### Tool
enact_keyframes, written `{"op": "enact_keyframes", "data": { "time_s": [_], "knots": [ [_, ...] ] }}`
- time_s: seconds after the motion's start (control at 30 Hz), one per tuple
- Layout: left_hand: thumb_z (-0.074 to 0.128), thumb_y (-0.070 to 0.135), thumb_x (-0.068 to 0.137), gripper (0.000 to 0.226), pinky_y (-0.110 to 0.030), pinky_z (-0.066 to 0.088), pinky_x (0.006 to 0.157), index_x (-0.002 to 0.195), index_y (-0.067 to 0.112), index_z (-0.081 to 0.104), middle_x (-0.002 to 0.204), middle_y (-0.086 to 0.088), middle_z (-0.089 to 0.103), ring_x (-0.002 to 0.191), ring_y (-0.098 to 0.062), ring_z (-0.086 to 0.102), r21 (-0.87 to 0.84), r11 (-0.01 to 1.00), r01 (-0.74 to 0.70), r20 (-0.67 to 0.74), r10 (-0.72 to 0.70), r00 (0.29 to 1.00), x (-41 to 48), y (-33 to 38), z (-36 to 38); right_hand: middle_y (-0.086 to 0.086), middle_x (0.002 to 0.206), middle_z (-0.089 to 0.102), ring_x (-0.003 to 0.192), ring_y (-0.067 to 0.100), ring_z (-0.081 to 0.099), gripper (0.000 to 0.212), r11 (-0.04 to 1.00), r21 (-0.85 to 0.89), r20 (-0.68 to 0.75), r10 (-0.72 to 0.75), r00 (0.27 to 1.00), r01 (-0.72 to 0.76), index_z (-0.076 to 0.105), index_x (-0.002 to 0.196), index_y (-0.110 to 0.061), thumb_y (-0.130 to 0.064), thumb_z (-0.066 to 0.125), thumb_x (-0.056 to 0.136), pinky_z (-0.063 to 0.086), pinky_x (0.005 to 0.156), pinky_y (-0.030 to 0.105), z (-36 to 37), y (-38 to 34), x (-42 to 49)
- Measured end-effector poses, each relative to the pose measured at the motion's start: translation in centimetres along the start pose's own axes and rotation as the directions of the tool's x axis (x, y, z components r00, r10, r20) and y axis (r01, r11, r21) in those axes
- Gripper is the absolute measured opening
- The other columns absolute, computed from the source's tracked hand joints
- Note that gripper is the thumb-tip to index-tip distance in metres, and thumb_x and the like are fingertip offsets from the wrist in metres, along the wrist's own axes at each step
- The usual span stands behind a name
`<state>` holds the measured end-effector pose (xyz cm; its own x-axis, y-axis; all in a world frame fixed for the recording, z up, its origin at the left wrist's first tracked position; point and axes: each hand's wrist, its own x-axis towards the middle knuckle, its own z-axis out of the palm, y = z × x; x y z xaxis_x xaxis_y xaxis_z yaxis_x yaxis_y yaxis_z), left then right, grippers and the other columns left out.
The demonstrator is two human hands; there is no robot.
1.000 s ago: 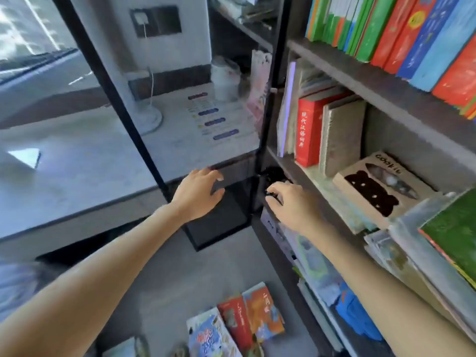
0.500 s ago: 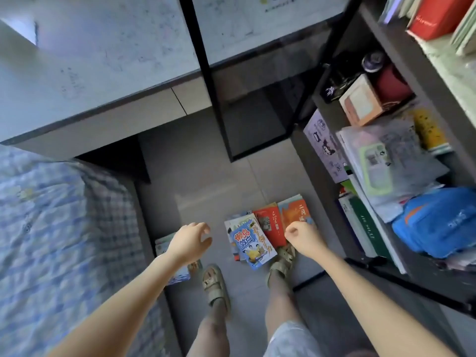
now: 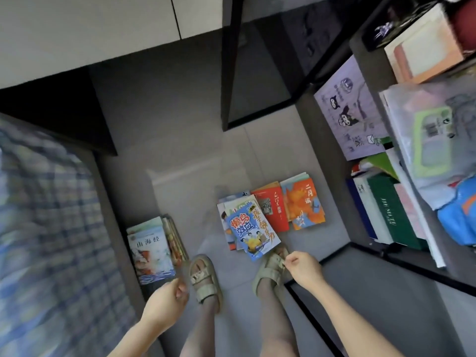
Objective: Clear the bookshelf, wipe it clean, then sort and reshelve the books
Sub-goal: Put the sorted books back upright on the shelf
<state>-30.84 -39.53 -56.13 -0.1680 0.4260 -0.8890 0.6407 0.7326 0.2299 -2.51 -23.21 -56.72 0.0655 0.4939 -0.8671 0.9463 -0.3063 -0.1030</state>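
Note:
I look straight down at the grey floor. A loose pile of books lies ahead of my feet: a blue-covered book [image 3: 251,233] on top, a red book [image 3: 273,211] and an orange book [image 3: 304,202] beside it. A second stack topped by a pale book with a wave picture [image 3: 152,251] lies at the left, by the bed. My left hand [image 3: 166,301] hovers just below that stack, fingers curled, holding nothing. My right hand [image 3: 304,270] hangs loosely closed over my right sandal, just below the blue book, empty. The bookshelf [image 3: 360,29] fills the right side.
The shelf's lower levels hold a purple cartoon folder [image 3: 347,112], upright green and white books [image 3: 386,210], plastic sleeves and a blue pouch [image 3: 458,222]. An open black-framed glass door [image 3: 231,73] stands ahead. A checked bedspread [image 3: 46,228] is at left. My sandalled feet [image 3: 203,276] stand between the piles.
My head has tipped from the shelf down to the floor. Both hands dropped from shelf height toward the book piles, the left nearing the left stack.

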Motion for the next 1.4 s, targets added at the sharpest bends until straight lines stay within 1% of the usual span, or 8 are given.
{"op": "enact_keyframes", "data": {
  "time_s": [0.2, 0.43, 0.6, 0.67, 0.87, 1.0, 1.17, 1.4],
  "knots": [
    [0.049, 0.02, 0.093, 0.004, -0.029, 0.041, 0.084, 0.092, 0.022, 0.051, 0.109, -0.005, 0.067, 0.107, -0.026, 0.06, -0.069, 0.996, 0.059, 0.009, -0.058, 0.998, 6.3, 1.1, 2.5, 0.005, 0.097, 0.07, 0.093, 0.025, 0.063, 0.02, 0.994, -0.105, 0.031, -0.03, 0.999, 0.033, 0.069, 0.089, -0.011, -0.019, 0.05, 0.092, 0.051, 0.077, 0.032, 1.5, -1.5, 7.5],
    [0.048, 0.021, 0.094, 0.025, -0.028, 0.043, 0.08, 0.113, 0.011, 0.06, 0.114, -0.009, 0.067, 0.108, -0.029, 0.06, -0.143, 0.987, 0.074, -0.005, -0.075, 0.997, 14.7, 6.4, 4.3, 0.0, 0.104, 0.068, 0.097, 0.021, 0.061, 0.018, 0.986, -0.112, 0.025, -0.119, 0.993, 0.121, 0.068, 0.1, -0.015, -0.019, 0.051, 0.095, 0.05, 0.079, 0.033, 1.7, -2.3, 15.8],
    [0.046, 0.017, 0.095, 0.019, -0.028, 0.044, 0.081, 0.109, 0.013, 0.058, 0.115, -0.01, 0.066, 0.107, -0.03, 0.059, -0.206, 0.974, 0.094, -0.026, -0.102, 0.994, 20.5, 10.4, 7.3, 0.004, 0.09, 0.066, 0.093, 0.028, 0.061, 0.017, 0.998, -0.051, -0.054, -0.027, 0.998, 0.024, 0.062, 0.094, -0.007, -0.021, 0.054, 0.093, 0.048, 0.071, 0.034, 2.0, 1.5, 21.6],
    [0.048, 0.019, 0.095, 0.025, -0.03, 0.042, 0.084, 0.118, 0.013, 0.056, 0.119, -0.009, 0.063, 0.111, -0.029, 0.056, -0.146, 0.989, 0.005, -0.066, -0.015, 0.998, 22.9, 12.8, 9.4, 0.001, 0.093, 0.064, 0.095, 0.029, 0.061, 0.015, 0.998, -0.032, -0.118, 0.044, 0.992, -0.048, 0.059, 0.102, -0.014, -0.025, 0.055, 0.092, 0.04, 0.062, 0.031, 1.8, 4.0, 24.1],
    [0.047, 0.023, 0.096, 0.035, -0.03, 0.037, 0.097, 0.13, 0.017, 0.053, 0.131, -0.002, 0.053, 0.121, -0.023, 0.046, 0.155, 0.939, -0.308, -0.107, 0.326, 0.939, 29.5, 20.8, 14.7, 0.01, 0.118, 0.064, 0.107, 0.032, 0.06, 0.053, 0.982, 0.05, -0.26, 0.188, 0.947, -0.181, 0.053, 0.123, -0.009, -0.041, 0.069, 0.083, 0.047, 0.074, 0.033, 0.1, 10.5, 31.5],
    [0.05, 0.016, 0.093, 0.031, -0.03, 0.042, 0.089, 0.122, 0.009, 0.059, 0.122, -0.011, 0.061, 0.113, -0.028, 0.056, -0.169, 0.963, -0.209, -0.111, 0.192, 0.975, 36.0, 26.1, 18.4, 0.014, 0.124, 0.06, 0.111, 0.033, 0.059, 0.071, 0.974, 0.093, -0.286, 0.225, 0.931, -0.206, 0.051, 0.124, -0.007, -0.046, 0.08, 0.071, 0.047, 0.084, 0.036, -0.6, 14.1, 38.3],
    [0.057, 0.029, 0.094, 0.031, -0.033, 0.05, 0.082, 0.119, 0.01, 0.056, 0.113, -0.007, 0.066, 0.099, -0.029, 0.063, -0.574, 0.819, 0.002, 0.039, 0.025, 0.999, 41.4, 30.1, 22.3, 0.016, 0.122, 0.053, 0.11, 0.036, 0.057, 0.082, 0.981, 0.092, -0.344, 0.194, 0.919, -0.173, 0.049, 0.122, -0.008, -0.045, 0.087, 0.06, 0.044, 0.08, 0.035, -0.6, 15.3, 43.9],
    [0.065, 0.024, 0.079, 0.032, -0.039, 0.054, 0.08, 0.108, 0.009, 0.065, 0.105, -0.01, 0.069, 0.1, -0.029, 0.065, -0.595, 0.802, 0.045, 0.037, -0.029, 0.999, 42.7, 32.8, 25.0, 0.021, 0.115, 0.054, 0.1, 0.039, 0.059, 0.075, 0.983, -0.037, -0.486, 0.138, 0.863, -0.178, 0.051, 0.112, 0.0, -0.05, 0.082, 0.066, 0.041, 0.07, 0.036, 0.9, 16.7, 43.3]
  ]
}}
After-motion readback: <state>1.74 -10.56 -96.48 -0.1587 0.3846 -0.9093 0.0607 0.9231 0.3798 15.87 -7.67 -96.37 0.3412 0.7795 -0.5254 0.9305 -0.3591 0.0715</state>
